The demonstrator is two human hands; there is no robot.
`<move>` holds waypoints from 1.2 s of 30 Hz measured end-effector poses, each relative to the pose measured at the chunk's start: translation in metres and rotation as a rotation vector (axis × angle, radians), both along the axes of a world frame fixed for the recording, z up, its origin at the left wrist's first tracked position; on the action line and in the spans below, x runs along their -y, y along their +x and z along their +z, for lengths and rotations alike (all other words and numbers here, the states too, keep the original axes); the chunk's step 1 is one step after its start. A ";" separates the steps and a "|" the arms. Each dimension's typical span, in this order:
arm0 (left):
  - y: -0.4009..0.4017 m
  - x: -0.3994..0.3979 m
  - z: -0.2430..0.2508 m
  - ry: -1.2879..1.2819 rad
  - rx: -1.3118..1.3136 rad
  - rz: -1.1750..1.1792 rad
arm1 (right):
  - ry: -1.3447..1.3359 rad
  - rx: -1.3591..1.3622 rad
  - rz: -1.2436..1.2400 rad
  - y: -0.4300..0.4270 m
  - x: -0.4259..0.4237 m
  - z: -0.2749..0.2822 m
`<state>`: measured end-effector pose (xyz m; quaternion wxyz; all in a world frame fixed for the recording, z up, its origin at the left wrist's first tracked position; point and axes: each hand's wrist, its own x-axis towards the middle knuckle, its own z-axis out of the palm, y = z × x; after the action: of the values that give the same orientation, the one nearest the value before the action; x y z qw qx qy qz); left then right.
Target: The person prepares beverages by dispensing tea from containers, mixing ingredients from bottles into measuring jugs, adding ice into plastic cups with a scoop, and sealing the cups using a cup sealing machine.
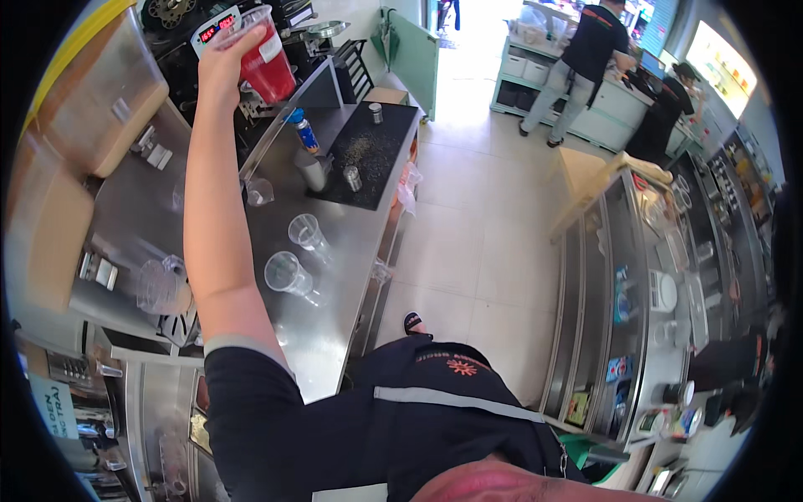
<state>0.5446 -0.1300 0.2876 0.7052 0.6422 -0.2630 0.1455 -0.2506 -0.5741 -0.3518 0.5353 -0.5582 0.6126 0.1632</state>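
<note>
Out ahead at the upper left, my left hand (229,63) is closed around the upper part of a clear plastic cup (270,66) holding red liquid; the cup bears a white label. My right hand is out of view. Below the raised arm, two clear plastic cups (288,274) (306,232) stand on the stainless steel counter (320,332). Farther along lies a black mat (392,141) strewn with small dry bits, with a small metal-topped jar (352,179) and another small jar (376,113) on it. A grey metal pitcher (310,172) and a blue-capped bottle (305,133) stand at its left edge.
Large containers (100,94) and a clear jug (160,285) line the left. A machine with a lit red display (216,28) is behind the held cup. Right of the tiled floor (464,251) is a steel shelf unit (602,301). Two people (580,56) (665,113) work at the far counter.
</note>
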 end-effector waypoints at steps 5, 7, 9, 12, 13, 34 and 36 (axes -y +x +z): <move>0.148 -0.001 -0.004 -0.011 0.239 0.262 | -0.062 0.145 0.069 0.175 0.069 0.023; 0.181 -0.010 -0.015 -0.045 0.268 0.223 | -0.072 0.159 0.100 0.227 0.096 0.027; 0.205 -0.019 -0.025 -0.029 0.213 0.188 | -0.078 0.148 0.145 0.278 0.123 0.025; 0.231 -0.025 -0.048 0.036 0.122 0.231 | -0.055 0.087 0.243 0.343 0.163 0.013; 0.236 -0.028 -0.054 0.075 0.118 0.245 | -0.048 0.060 0.291 0.367 0.178 0.008; -0.088 0.097 -0.218 0.400 -0.092 1.259 | -0.350 1.198 2.500 0.880 -0.300 0.296; -0.148 0.130 -0.271 0.190 -0.345 1.380 | -0.423 1.159 2.534 0.855 -0.341 0.295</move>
<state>0.3962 -0.2599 0.0165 0.4249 0.7345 0.3067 0.4312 0.6047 -0.2331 -0.0566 0.1074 -0.7789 -0.5899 0.1839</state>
